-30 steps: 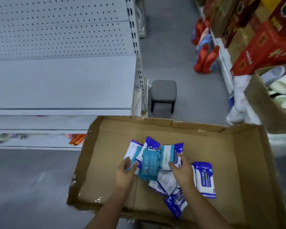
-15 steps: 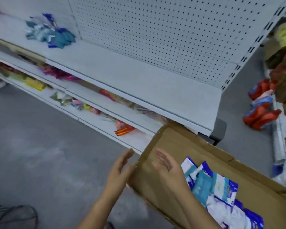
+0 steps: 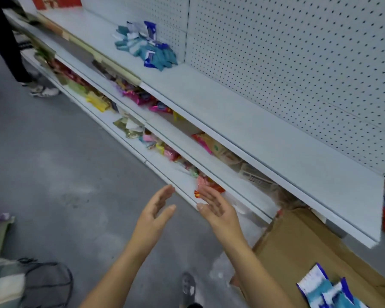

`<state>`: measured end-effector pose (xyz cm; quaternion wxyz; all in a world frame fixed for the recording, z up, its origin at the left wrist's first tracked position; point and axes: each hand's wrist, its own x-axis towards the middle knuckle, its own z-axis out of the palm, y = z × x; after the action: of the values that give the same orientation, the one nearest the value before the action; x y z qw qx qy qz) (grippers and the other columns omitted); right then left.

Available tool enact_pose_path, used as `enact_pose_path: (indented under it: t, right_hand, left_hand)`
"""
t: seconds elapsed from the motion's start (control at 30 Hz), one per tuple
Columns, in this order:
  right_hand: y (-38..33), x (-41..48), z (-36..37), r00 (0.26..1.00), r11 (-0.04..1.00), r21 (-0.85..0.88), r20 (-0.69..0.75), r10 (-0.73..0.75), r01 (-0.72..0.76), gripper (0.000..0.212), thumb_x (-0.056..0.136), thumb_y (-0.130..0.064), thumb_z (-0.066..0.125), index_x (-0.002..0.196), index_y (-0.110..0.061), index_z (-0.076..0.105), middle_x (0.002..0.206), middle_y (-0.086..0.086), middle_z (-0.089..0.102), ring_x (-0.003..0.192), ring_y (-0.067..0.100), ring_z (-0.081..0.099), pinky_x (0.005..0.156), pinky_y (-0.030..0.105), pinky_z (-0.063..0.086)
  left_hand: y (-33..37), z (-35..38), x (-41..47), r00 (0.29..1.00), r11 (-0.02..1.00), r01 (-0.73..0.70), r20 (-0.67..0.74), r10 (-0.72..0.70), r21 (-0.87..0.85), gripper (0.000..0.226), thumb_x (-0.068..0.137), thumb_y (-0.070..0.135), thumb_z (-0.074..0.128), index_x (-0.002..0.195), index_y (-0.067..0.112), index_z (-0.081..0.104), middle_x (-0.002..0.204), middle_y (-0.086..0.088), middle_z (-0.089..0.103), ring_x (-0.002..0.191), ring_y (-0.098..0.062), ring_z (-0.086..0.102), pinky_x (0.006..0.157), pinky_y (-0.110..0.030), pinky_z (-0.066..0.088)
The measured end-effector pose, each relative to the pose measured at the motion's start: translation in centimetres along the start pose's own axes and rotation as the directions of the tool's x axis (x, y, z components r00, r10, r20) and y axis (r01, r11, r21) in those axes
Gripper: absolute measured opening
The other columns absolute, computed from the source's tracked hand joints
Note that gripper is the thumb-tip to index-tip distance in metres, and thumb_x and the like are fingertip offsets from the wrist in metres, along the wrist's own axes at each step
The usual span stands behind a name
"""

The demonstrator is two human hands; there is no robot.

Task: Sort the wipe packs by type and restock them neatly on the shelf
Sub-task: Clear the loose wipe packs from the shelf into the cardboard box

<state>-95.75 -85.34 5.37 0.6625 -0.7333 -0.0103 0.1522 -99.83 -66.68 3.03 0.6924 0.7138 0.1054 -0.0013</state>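
Note:
A loose heap of teal and blue-white wipe packs (image 3: 145, 46) lies on the grey top shelf (image 3: 249, 121), far left against the pegboard. More wipe packs (image 3: 320, 290) lie in the cardboard box (image 3: 298, 245) at the lower right, only partly in view. My left hand (image 3: 156, 212) and my right hand (image 3: 218, 207) hover side by side over the floor in front of the lowest shelf, palms facing each other, fingers straight, both empty. Both hands are well clear of the box and far from the heap.
Two lower shelves (image 3: 187, 150) hold mixed colourful snack packets. A person's leg and shoe (image 3: 42, 91) stand at the far left by the shelving. Bags (image 3: 13, 283) lie on the grey floor at the lower left. My shoe (image 3: 188, 287) shows near the bottom edge.
My hands have left the wipe packs in the box and now hang empty above the floor. The view has swung left along the shelves, bringing the heap on the top shelf closer.

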Motion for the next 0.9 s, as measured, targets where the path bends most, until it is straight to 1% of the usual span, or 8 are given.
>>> enact_pose_path:
  t: [0.2, 0.33, 0.47, 0.57, 0.63, 0.73, 0.77, 0.9]
  right_hand:
    - [-0.9, 10.9, 4.2, 1.000, 0.998, 0.057, -0.003, 0.005, -0.005, 0.048, 0.091, -0.013, 0.069, 0.136, -0.023, 0.054, 0.132, -0.011, 0.063, 0.123, 0.000, 0.057, 0.112, 0.038, 0.043]
    - [-2.3, 19.6, 7.6, 0.999, 0.996, 0.089, 0.042, 0.003, -0.006, 0.048, 0.091, -0.017, 0.070, 0.136, -0.026, 0.054, 0.132, -0.011, 0.063, 0.124, 0.002, 0.057, 0.112, 0.042, 0.043]
    - [-5.7, 27.6, 11.5, 0.995, 0.992, 0.125, 0.097, -0.013, 0.001, 0.049, 0.090, -0.018, 0.071, 0.136, -0.028, 0.055, 0.132, -0.010, 0.063, 0.125, 0.003, 0.056, 0.111, 0.044, 0.043]
    - [-8.2, 33.1, 14.3, 0.990, 0.996, 0.089, 0.135, -0.029, 0.018, 0.045, 0.090, -0.023, 0.071, 0.131, -0.037, 0.058, 0.131, -0.015, 0.063, 0.125, 0.003, 0.056, 0.111, 0.042, 0.043]
    - [-9.6, 36.9, 16.5, 0.986, 0.998, 0.058, 0.161, -0.038, 0.029, 0.046, 0.088, -0.032, 0.072, 0.131, -0.040, 0.057, 0.132, -0.018, 0.062, 0.126, 0.004, 0.055, 0.111, 0.041, 0.043]
    - [-10.9, 42.4, 20.2, 0.986, 0.999, 0.047, 0.165, -0.022, 0.015, 0.054, 0.083, -0.037, 0.072, 0.134, -0.036, 0.056, 0.132, -0.017, 0.062, 0.126, 0.004, 0.055, 0.111, 0.041, 0.044]
    - [-11.2, 44.7, 21.8, 0.987, 0.999, 0.049, 0.156, -0.026, 0.018, 0.054, 0.084, -0.036, 0.072, 0.135, -0.035, 0.055, 0.131, -0.016, 0.063, 0.125, 0.004, 0.056, 0.111, 0.042, 0.044]
    - [-12.6, 51.4, 26.9, 0.993, 0.999, 0.034, 0.113, -0.027, 0.023, 0.049, 0.088, -0.028, 0.075, 0.133, -0.035, 0.056, 0.127, -0.018, 0.065, 0.121, 0.004, 0.059, 0.109, 0.039, 0.046]
  left_hand:
    - [0.3, -5.6, 9.7, 1.000, 0.996, -0.009, 0.004, 0.008, 0.085, 0.058, 0.085, 0.049, 0.061, 0.140, 0.037, 0.050, 0.140, 0.024, 0.054, 0.134, 0.001, 0.046, 0.117, -0.035, 0.033]
    - [1.9, -10.2, 17.4, 0.998, 0.995, 0.007, -0.060, -0.001, 0.098, 0.064, 0.081, 0.054, 0.061, 0.141, 0.034, 0.050, 0.140, 0.022, 0.055, 0.135, 0.000, 0.046, 0.118, -0.037, 0.033]
    - [4.4, -15.3, 24.4, 0.995, 0.991, 0.011, -0.103, 0.003, 0.131, 0.064, 0.079, 0.057, 0.060, 0.139, 0.036, 0.051, 0.139, 0.023, 0.056, 0.134, 0.000, 0.047, 0.117, -0.039, 0.035]
    - [5.9, -18.8, 29.2, 0.989, 0.992, -0.016, -0.144, 0.034, 0.126, 0.064, 0.079, 0.055, 0.060, 0.139, 0.034, 0.051, 0.138, 0.022, 0.057, 0.132, 0.000, 0.048, 0.116, -0.037, 0.036]
    - [6.8, -21.1, 32.6, 0.984, 0.991, -0.043, -0.165, 0.063, 0.124, 0.062, 0.082, 0.052, 0.061, 0.140, 0.032, 0.051, 0.136, 0.025, 0.057, 0.130, 0.003, 0.049, 0.115, -0.033, 0.037]
    - [7.2, -25.0, 37.7, 0.985, 0.995, -0.030, -0.167, 0.046, 0.098, 0.047, 0.096, 0.032, 0.063, 0.142, 0.031, 0.049, 0.136, 0.026, 0.057, 0.129, 0.005, 0.049, 0.116, -0.034, 0.037]
    - [7.0, -26.6, 39.8, 0.986, 0.994, -0.035, -0.157, 0.051, 0.102, 0.047, 0.097, 0.032, 0.061, 0.142, 0.032, 0.049, 0.137, 0.025, 0.056, 0.130, 0.005, 0.048, 0.115, -0.034, 0.037]
    - [7.0, -32.0, 46.5, 0.994, 0.995, -0.038, -0.099, 0.047, 0.088, 0.061, 0.083, 0.055, 0.058, 0.141, 0.038, 0.049, 0.138, 0.025, 0.055, 0.131, 0.003, 0.048, 0.113, -0.031, 0.037]
